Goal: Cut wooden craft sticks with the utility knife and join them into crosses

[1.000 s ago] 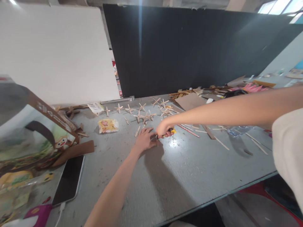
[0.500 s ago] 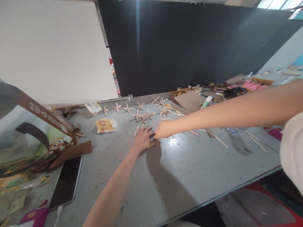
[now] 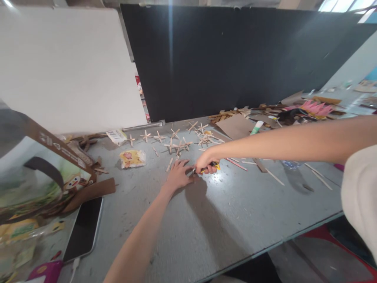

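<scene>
My right hand (image 3: 205, 162) grips a yellow-and-black utility knife (image 3: 214, 166), its front end pointing left toward my other hand. Low on the grey table, my left hand (image 3: 179, 175) has its thumb and fingers curved around a spot beside the knife tip. Whatever lies under those fingers is too small and hidden to make out. Just beyond the hands stand several star-shaped pieces made of crossed wooden sticks (image 3: 178, 146). A short wooden stick (image 3: 169, 164) lies close to my left fingertips.
A yellow-printed packet (image 3: 132, 158) lies left of the hands. Further left are a phone (image 3: 84, 230) with a cable and a printed bag (image 3: 53, 169). Cardboard (image 3: 235, 125), a glue stick (image 3: 257, 127) and loose sticks lie to the right. A black panel (image 3: 224, 59) stands behind.
My right hand has drawn back slightly to the right and turned, and the utility knife in it now shows. My left hand stays almost in place.
</scene>
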`<state>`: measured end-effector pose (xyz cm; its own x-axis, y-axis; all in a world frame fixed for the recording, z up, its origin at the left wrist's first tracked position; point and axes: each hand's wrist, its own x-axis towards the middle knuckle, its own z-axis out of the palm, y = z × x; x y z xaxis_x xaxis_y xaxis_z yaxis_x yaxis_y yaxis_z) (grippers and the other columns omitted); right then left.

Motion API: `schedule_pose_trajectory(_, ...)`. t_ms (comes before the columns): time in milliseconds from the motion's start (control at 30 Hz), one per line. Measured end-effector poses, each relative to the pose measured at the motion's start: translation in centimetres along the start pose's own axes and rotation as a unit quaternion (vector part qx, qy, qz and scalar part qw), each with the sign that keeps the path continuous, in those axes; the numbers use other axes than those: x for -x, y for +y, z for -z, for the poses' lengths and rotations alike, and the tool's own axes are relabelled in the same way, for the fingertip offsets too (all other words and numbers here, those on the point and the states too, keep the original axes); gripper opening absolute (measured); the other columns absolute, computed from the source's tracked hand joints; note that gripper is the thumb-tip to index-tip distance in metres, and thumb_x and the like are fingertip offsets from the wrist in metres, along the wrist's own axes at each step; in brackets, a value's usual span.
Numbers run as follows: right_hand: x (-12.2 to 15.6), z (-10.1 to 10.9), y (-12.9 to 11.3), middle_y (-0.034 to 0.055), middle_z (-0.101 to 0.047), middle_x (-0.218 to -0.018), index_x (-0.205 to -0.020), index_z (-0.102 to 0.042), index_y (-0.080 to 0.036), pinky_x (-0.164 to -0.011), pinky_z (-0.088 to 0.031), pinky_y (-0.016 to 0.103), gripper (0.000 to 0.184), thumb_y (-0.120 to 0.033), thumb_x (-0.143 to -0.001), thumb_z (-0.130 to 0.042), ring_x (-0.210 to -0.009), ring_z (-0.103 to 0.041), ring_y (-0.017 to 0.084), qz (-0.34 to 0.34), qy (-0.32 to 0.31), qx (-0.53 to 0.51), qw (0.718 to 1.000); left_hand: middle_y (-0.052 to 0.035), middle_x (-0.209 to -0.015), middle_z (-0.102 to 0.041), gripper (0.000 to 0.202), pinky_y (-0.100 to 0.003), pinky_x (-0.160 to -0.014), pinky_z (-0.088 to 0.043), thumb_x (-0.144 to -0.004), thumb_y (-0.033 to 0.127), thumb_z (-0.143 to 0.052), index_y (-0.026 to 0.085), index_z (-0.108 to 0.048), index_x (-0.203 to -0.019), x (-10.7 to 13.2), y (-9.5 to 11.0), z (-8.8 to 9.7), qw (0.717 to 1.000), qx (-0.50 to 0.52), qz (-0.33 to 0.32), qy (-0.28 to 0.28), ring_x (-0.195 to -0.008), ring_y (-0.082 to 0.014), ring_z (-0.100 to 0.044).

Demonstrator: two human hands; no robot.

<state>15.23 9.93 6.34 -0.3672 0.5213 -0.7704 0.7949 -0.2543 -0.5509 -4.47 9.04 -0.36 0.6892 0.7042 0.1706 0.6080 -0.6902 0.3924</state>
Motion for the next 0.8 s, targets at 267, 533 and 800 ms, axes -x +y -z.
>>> schedule_pose_trajectory(267,3.8,-3.1,2.5,-0.0126,-0.028,-0.054,-0.086,-0.041,-0.023,-0.037,-0.019,0.014,0.031,-0.035,-0.111,-0.028,-0.035,-0.015,0.004,-0.003,-0.045,-0.144,0.988,-0.0083,-0.156,-0.054,0.068,-0.051,-0.125,-0.030,-0.079,0.056,-0.080,0.028,-0.066,-0.139,0.1,0.3,0.7,0.999,0.019,0.011,-0.024,-0.148,-0.0323,-0.042)
schedule_pose_trajectory(533,2.9,-5.3,5.3,-0.0127,-0.036,-0.051,-0.095,-0.045,-0.025,-0.032,-0.021,0.017,0.028,-0.052,-0.104,-0.045,-0.032,-0.016,0.007,0.109,-0.020,-0.298,0.948,-0.0096,-0.142,-0.064,0.059,-0.048,-0.117,-0.040,-0.072,0.044,-0.088,0.025,-0.071,-0.125,0.3,0.8,0.9,0.996,0.090,0.018,0.007,-0.140,-0.0325,-0.051)
schedule_pose_trajectory(800,1.1,-5.4,4.5,-0.0076,-0.047,-0.059,-0.087,-0.050,-0.024,-0.056,-0.038,0.025,0.035,-0.057,-0.089,-0.061,-0.052,-0.046,0.012,0.284,0.449,-0.061,0.845,0.0070,-0.067,-0.065,0.060,-0.030,-0.071,-0.055,-0.083,0.031,-0.073,0.020,-0.053,-0.138,0.8,1.1,-0.4,0.930,0.345,0.096,0.081,-0.064,-0.0152,-0.066)
